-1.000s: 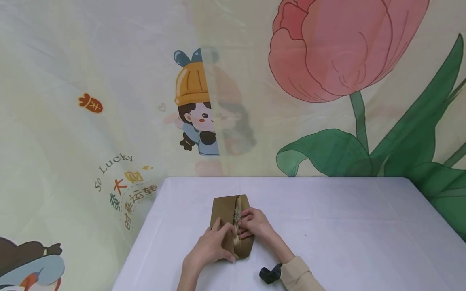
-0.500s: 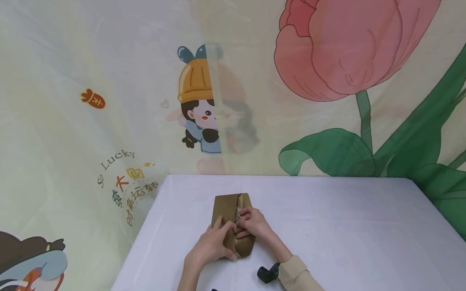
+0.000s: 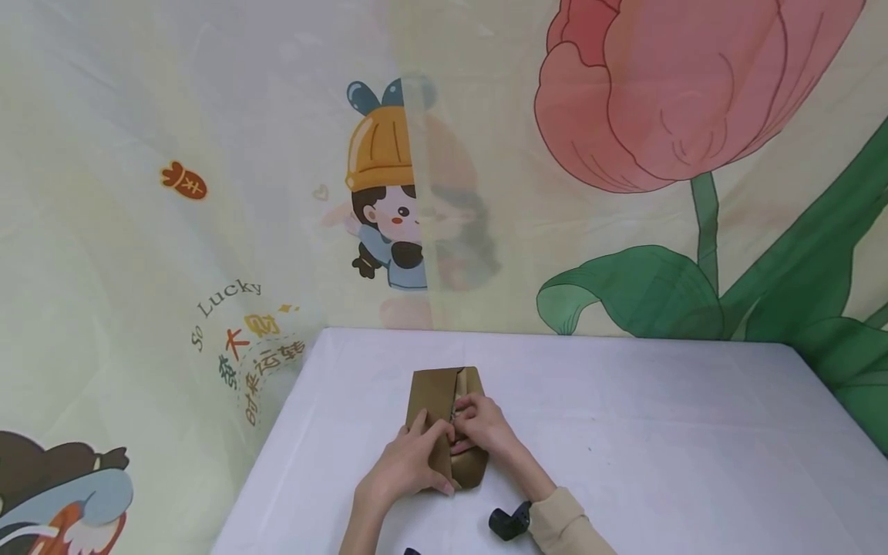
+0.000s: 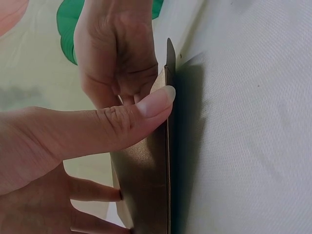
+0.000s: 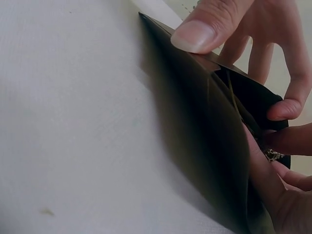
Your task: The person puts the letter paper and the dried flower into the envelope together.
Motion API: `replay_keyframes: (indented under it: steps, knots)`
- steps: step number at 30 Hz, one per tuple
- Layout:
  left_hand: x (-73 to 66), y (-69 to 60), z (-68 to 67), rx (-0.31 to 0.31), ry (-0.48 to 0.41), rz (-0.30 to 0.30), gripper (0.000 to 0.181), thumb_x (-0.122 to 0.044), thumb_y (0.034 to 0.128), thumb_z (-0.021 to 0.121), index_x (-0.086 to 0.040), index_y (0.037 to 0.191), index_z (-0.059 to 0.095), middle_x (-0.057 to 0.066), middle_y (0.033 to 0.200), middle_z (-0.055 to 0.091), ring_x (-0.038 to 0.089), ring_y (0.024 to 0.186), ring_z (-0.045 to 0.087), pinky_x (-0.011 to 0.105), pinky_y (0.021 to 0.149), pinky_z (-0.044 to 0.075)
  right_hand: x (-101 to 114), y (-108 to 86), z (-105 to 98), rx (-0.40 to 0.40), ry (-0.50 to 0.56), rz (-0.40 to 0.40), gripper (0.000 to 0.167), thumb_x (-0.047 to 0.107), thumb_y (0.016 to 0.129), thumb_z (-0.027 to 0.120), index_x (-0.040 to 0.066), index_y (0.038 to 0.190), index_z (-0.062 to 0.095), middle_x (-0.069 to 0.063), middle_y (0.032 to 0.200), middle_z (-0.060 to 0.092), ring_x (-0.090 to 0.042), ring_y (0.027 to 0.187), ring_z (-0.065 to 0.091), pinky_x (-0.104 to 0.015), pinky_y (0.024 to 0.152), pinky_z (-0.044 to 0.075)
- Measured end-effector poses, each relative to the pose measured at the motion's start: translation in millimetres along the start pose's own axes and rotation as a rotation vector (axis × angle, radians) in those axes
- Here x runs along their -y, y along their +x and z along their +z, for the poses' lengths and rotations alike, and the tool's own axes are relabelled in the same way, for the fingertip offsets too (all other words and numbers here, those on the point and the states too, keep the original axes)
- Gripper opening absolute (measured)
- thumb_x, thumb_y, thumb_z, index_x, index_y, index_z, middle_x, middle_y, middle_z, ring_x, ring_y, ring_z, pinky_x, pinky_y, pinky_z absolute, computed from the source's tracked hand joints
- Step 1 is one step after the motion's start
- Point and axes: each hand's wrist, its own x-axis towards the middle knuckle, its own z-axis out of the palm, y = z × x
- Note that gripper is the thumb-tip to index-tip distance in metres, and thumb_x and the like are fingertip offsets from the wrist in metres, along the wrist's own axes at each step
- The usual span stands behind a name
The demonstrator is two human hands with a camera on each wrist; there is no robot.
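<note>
A brown paper envelope [image 3: 433, 389] lies on the white table, its opening along the right side with the flap out to the right. My left hand [image 3: 409, 461] grips it: the thumb presses the near edge and a bent forefinger holds up the edge of the opening, as the right wrist view shows. Fingers of my right hand [image 3: 486, 424] reach into the opening. Between them shows a small silvery, crinkled thing [image 5: 274, 155], mostly hidden by the fingers and the envelope; its kind cannot be made out.
The white table [image 3: 659, 432] extends to the right and behind the envelope. A black wrist device [image 3: 509, 522] sits by the right sleeve [image 3: 565, 524]. A printed curtain [image 3: 486, 154] hangs beyond the table's far edge.
The right fingers have gone deeper into the opening, and less of the silvery thing shows. The left hand keeps its hold on the envelope. The head view has shifted slightly.
</note>
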Motion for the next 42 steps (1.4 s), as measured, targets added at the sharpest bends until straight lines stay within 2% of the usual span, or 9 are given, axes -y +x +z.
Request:
replay_keyframes:
  steps: [16,27,36,42]
  knots:
    - [-0.8,-0.9,-1.8,0.0,-0.001,-0.008,0.064,-0.039,0.0671,0.094,-0.032,0.117,0.055,0.035,0.161,0.028,0.071,0.134,0.036,0.083,0.095,0.039,-1.1,0.0,4.3,-0.009,-0.036,0.002,0.038,-0.009,0.09,0.057,-0.013,0.127,0.054,-0.014,0.08,0.071,-0.041,0.065,0.074,-0.041,0.061,0.064]
    - [1.8,-1.2,-0.1,-0.008,0.005,-0.005,0.068,-0.039,0.0667,0.094,-0.031,0.122,0.055,0.035,0.161,0.029,0.072,0.133,0.036,0.082,0.095,0.04,0.8,-0.7,5.4,-0.018,-0.076,-0.027,0.039,-0.01,0.088,0.058,-0.016,0.126,0.057,-0.013,0.078,0.072,-0.032,0.06,0.073,-0.039,0.055,0.062]
    - [0.8,-0.9,-0.5,-0.01,0.004,0.004,0.066,-0.039,0.0665,0.094,-0.032,0.118,0.054,0.036,0.161,0.029,0.074,0.132,0.034,0.083,0.094,0.039,0.3,-2.5,6.5,-0.032,-0.123,-0.068,0.039,-0.012,0.085,0.059,-0.014,0.124,0.062,-0.014,0.078,0.074,-0.037,0.063,0.075,-0.037,0.065,0.064]
    - [0.3,-0.3,-0.4,-0.009,0.009,0.002,0.067,-0.039,0.0669,0.094,-0.031,0.12,0.054,0.036,0.161,0.029,0.075,0.132,0.034,0.082,0.094,0.04,-1.6,-0.6,6.3,-0.033,-0.118,-0.077,0.034,-0.013,0.085,0.059,-0.014,0.119,0.066,-0.011,0.076,0.072,-0.038,0.065,0.075,-0.037,0.063,0.064]
